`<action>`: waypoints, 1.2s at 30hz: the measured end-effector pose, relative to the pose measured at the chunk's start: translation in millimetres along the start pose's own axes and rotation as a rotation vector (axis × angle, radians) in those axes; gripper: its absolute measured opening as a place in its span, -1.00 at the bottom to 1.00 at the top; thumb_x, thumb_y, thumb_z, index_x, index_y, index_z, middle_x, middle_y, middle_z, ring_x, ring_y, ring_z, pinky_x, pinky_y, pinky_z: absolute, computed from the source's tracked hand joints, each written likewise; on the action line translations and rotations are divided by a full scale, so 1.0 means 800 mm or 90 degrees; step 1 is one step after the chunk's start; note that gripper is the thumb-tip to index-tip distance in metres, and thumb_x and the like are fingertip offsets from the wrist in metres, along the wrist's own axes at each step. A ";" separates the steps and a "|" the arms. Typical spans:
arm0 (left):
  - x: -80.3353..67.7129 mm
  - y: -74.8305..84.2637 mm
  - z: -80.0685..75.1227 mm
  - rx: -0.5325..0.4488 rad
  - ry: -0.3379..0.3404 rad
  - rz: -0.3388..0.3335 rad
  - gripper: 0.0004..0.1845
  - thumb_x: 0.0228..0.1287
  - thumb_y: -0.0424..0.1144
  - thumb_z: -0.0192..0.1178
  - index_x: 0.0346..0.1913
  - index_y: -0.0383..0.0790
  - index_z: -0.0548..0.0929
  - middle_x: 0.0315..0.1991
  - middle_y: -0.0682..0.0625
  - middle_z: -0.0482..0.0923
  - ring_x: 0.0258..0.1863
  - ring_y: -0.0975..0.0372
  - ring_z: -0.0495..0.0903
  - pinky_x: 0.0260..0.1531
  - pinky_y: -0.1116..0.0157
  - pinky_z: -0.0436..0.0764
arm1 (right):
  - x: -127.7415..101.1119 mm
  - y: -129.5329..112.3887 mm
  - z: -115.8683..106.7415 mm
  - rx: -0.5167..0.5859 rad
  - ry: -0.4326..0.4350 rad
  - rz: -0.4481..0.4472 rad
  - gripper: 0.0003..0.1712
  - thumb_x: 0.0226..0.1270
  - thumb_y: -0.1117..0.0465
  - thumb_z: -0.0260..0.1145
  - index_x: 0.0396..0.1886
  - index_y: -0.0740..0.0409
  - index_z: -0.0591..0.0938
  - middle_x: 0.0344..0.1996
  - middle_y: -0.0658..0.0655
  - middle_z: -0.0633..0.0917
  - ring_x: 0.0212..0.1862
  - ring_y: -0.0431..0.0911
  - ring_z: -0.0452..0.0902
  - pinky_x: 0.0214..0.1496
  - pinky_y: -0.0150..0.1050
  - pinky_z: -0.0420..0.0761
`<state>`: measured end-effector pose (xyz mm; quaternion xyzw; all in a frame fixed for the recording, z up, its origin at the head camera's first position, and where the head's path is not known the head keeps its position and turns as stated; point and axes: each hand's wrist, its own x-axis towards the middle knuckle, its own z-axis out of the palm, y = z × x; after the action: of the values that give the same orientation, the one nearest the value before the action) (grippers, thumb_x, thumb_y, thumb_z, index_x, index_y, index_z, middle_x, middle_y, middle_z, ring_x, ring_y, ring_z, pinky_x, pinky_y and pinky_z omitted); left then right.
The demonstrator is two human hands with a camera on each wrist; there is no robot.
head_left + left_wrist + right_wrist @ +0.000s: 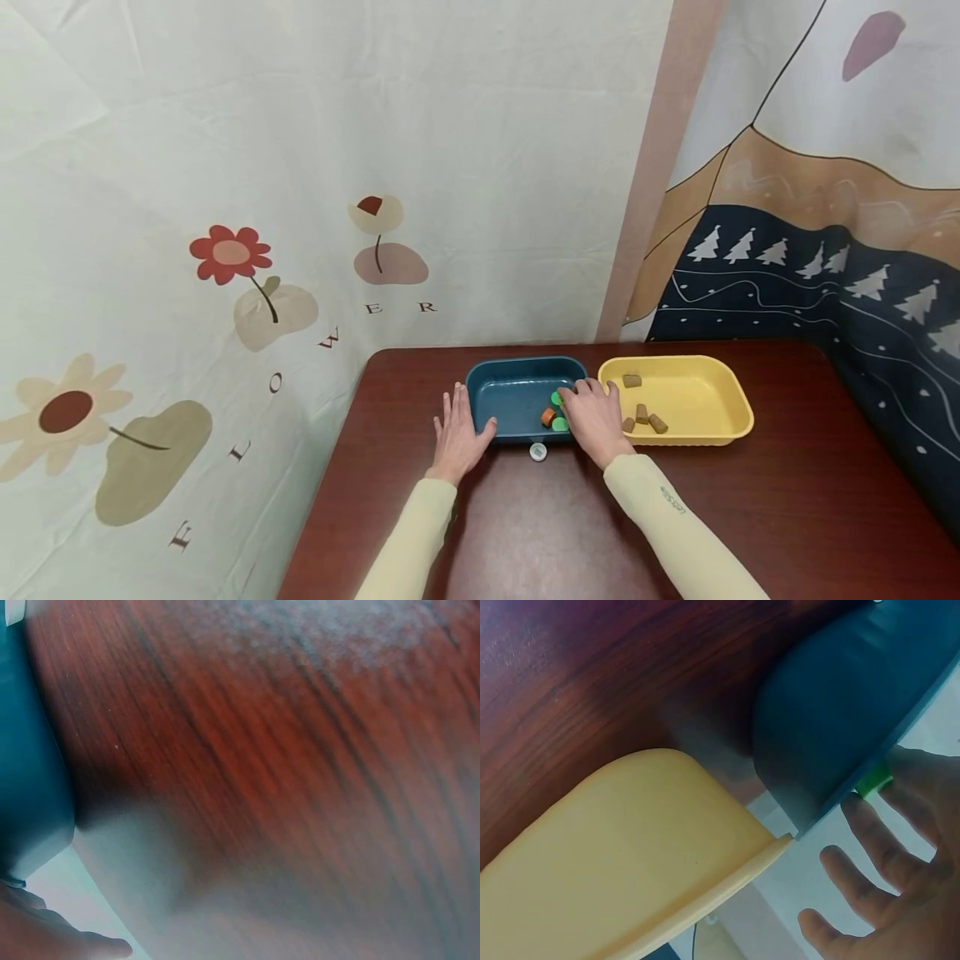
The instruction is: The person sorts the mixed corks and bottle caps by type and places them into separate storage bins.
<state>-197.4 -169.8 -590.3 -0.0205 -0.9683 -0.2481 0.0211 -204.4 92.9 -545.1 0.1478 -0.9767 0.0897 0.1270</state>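
My left hand [456, 437] has its fingers spread and touches the left side of a blue tray [525, 364]. At the tray's right end, my right hand [596, 421] pinches a green bottle cap [874, 778] between thumb and index finger; the other fingers are apart from it. Below those fingertips, another green bottle cap [560, 424] and an orange-brown cap [548, 417] lie in the tray. A white bottle cap [537, 452] rests on the table just in front of the tray. The left wrist view shows only part of the left hand [52, 934].
A yellow tray [697, 400] with several brown corks [657, 423] stands right of the blue one, a narrow gap between them. Both are on a dark red wooden table [540, 533]. Behind it hangs a printed cloth [495, 167].
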 end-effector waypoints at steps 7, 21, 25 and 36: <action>0.000 -0.001 0.003 -0.003 0.002 0.001 0.02 0.42 0.22 0.13 0.67 -0.30 -0.06 0.69 -0.15 -0.15 0.64 -0.15 -0.17 0.42 -0.39 -0.01 | 0.007 0.000 0.006 -0.029 -0.043 0.020 -0.73 0.42 0.08 0.43 0.03 0.05 0.80 -0.10 0.23 0.76 0.08 0.24 0.57 0.25 0.43 0.35; 0.001 0.001 0.004 -0.004 0.001 -0.001 0.02 0.44 0.20 0.13 0.68 -0.28 -0.08 0.70 -0.14 -0.17 0.65 -0.13 -0.19 0.43 -0.38 -0.03 | -0.010 0.003 0.010 0.015 0.019 0.010 -0.50 0.41 -0.04 0.43 0.26 0.02 0.70 0.12 0.29 0.68 0.32 0.32 0.43 0.29 0.50 0.31; 0.001 0.000 0.003 -0.003 0.002 -0.001 0.02 0.43 0.23 0.12 0.68 -0.28 -0.09 0.70 -0.13 -0.17 0.65 -0.13 -0.19 0.43 -0.38 -0.02 | -0.021 -0.003 0.007 0.021 0.070 -0.019 -0.50 0.41 -0.04 0.43 0.27 0.01 0.69 0.20 0.27 0.66 0.37 0.32 0.40 0.29 0.46 0.33; 0.000 0.000 -0.002 -0.012 -0.011 -0.004 0.03 0.44 0.21 0.14 0.67 -0.29 -0.09 0.70 -0.14 -0.19 0.65 -0.14 -0.19 0.44 -0.37 -0.04 | -0.067 -0.034 0.009 0.079 0.176 -0.105 -0.42 0.38 -0.01 0.44 0.35 0.00 0.62 0.28 0.25 0.58 0.42 0.27 0.38 0.30 0.41 0.38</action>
<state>-197.4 -170.3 -589.1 -0.0196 -0.9660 -0.2574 0.0120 -148.3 80.1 -562.9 0.2211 -0.9271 0.1588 0.2576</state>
